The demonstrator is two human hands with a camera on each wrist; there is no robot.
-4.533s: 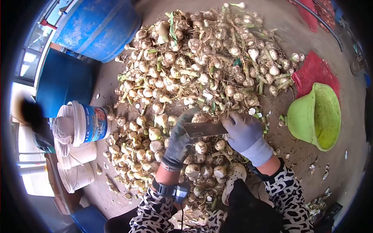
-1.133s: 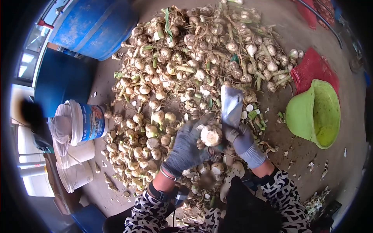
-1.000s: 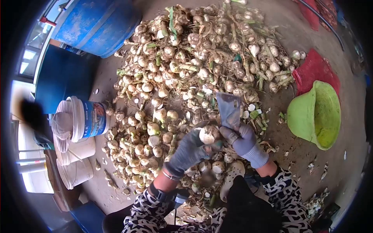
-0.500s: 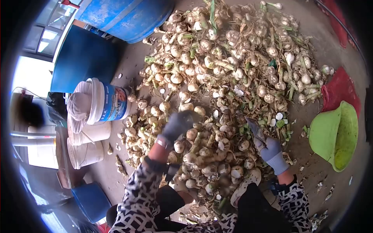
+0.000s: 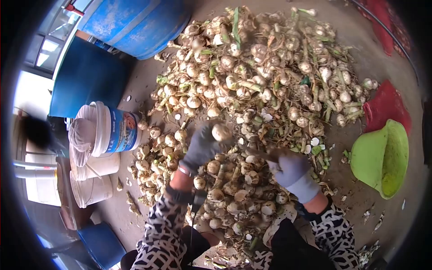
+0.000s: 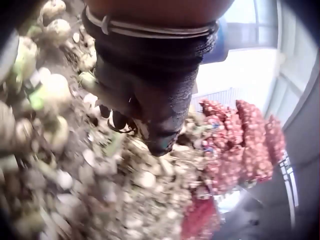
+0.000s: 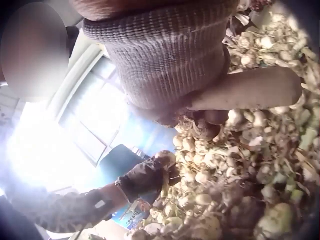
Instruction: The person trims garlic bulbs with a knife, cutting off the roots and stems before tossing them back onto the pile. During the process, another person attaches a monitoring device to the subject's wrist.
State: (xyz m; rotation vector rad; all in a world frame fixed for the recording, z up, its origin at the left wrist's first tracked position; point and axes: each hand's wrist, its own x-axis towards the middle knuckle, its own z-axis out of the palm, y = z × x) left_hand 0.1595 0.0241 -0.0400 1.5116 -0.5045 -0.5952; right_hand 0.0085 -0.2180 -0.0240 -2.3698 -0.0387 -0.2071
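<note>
In the head view my gloved left hand (image 5: pixel 201 146) holds a garlic bulb (image 5: pixel 221 132) at its fingertips, above the heap. My gloved right hand (image 5: pixel 291 171) grips a broad-bladed knife (image 5: pixel 257 153); its blade is motion-blurred and points left toward the bulb. The right wrist view shows the back of the right hand (image 7: pixel 175 65), which hides the knife, and the left hand (image 7: pixel 142 179) beyond with the bulb. Below the hands lies a pile of trimmed garlic (image 5: pixel 240 195). The left wrist view shows the left hand (image 6: pixel 145 95) from behind, its bulb hidden.
A large heap of untrimmed garlic (image 5: pixel 252 67) with stalks spreads ahead. A green basin (image 5: pixel 369 157) and a red mesh sack (image 5: pixel 387 108) stand right. At left are a labelled bucket (image 5: pixel 121 130), a blue barrel (image 5: pixel 135 27) and a blue tub (image 5: pixel 85 76). Cut stalk pieces (image 5: pixel 317 153) litter the floor.
About a second ago the left hand held a bulb with a pale cut face beside the knife. It moved left over the pile, and now holds a bulb up. The knife has swung round to point left.
</note>
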